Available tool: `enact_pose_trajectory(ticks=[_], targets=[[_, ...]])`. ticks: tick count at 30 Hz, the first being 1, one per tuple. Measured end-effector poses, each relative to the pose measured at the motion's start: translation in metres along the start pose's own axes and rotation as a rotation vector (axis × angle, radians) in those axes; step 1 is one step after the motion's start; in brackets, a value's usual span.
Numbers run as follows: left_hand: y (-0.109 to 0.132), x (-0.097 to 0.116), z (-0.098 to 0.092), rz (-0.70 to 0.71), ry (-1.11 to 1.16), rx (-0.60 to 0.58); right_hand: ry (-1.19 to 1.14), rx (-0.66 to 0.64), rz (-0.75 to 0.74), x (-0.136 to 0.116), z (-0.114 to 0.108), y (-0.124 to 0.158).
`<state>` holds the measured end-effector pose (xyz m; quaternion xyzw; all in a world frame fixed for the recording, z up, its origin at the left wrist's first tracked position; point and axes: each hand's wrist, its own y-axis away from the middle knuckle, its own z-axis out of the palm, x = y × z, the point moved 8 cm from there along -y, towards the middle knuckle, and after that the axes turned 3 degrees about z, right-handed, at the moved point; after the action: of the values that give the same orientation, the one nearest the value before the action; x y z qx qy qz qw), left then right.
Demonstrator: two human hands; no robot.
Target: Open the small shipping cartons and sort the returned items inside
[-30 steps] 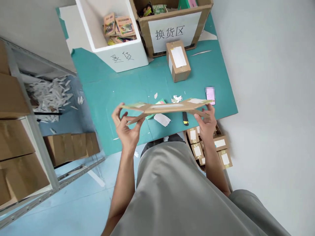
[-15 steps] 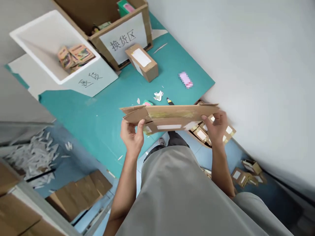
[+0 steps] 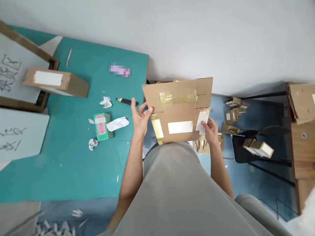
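Note:
In front of my waist is a flattened cardboard box (image 3: 180, 113), with yellowish tape and white labels on its face. My left hand (image 3: 140, 119) is at its left edge, thumb on the front and index finger stretched out away from the board. My right hand (image 3: 211, 129) pinches the lower right side, its thumb over a white label (image 3: 202, 122). To the left, on the table, lie a black and yellow utility knife (image 3: 126, 101), a green and pink small box (image 3: 102, 127) and a crumpled white paper strip (image 3: 118, 124).
The green table (image 3: 73, 173) also bears a closed cardboard box (image 3: 66, 82), a white foam box (image 3: 22, 134) and paper scraps (image 3: 106, 102). Several small boxes lie on the floor at right, near a black chair (image 3: 242, 149) with boxes on it. A wooden desk (image 3: 304, 157) stands far right.
My view has swung right, away from the table. The flattened box has tilted so its labelled face shows fully. My left index finger has spread away from its edge.

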<state>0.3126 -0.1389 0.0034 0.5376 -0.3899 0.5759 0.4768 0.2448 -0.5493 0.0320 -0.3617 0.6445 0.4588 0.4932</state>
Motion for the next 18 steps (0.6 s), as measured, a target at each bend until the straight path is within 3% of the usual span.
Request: enact_pose_trajectory(ticks=[4, 7, 12, 18], targets=[[0.034, -0.072, 0.084, -0.391, -0.181, -0.441, -0.187, 0.262, 0.108, 0.06, -0.069, 0.005], [0.069, -0.112, 0.14, -0.513, -0.362, -0.563, -0.282, 0.454, 0.231, 0.118, -0.122, 0.007], [0.107, -0.151, 0.257, -0.525, -0.51, -0.714, -0.284, 0.694, 0.417, 0.199, -0.217, 0.033], [0.156, -0.185, 0.418, -0.395, -0.703, -1.067, -0.296, 0.992, 0.551, 0.258, -0.334, 0.099]])
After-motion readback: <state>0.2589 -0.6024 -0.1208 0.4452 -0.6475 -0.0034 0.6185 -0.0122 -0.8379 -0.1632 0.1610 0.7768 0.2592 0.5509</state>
